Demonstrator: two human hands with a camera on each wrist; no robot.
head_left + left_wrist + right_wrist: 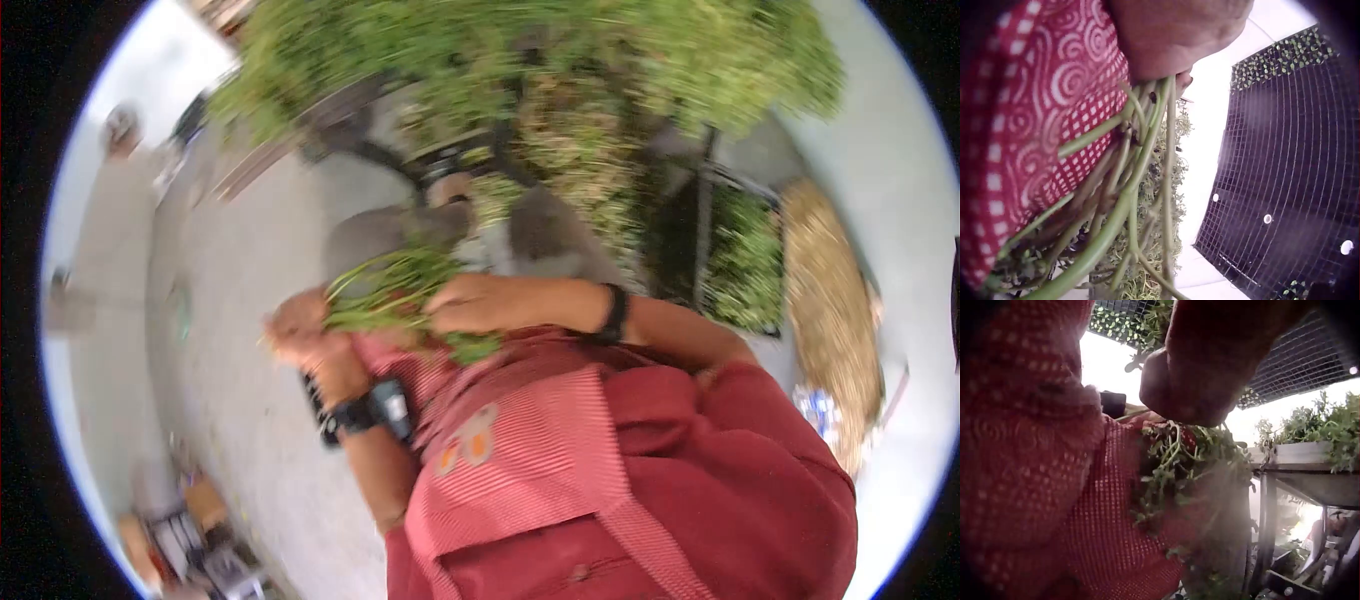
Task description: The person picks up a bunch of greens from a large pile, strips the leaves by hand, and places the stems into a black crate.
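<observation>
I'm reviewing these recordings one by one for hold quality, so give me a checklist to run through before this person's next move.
1. Left hand gripping the green stems: ok, stems run out from under it.
2. Right hand at the same bunch: ok, fingers curled at it.
3. Which stems the right hand pinches: cannot tell, its fingertips are hidden.
4. Bunch held in front of the red apron: ok.
5. Head view sharp: not ok, it is blurred.
6. Heap of greens in view ahead: ok.
</observation>
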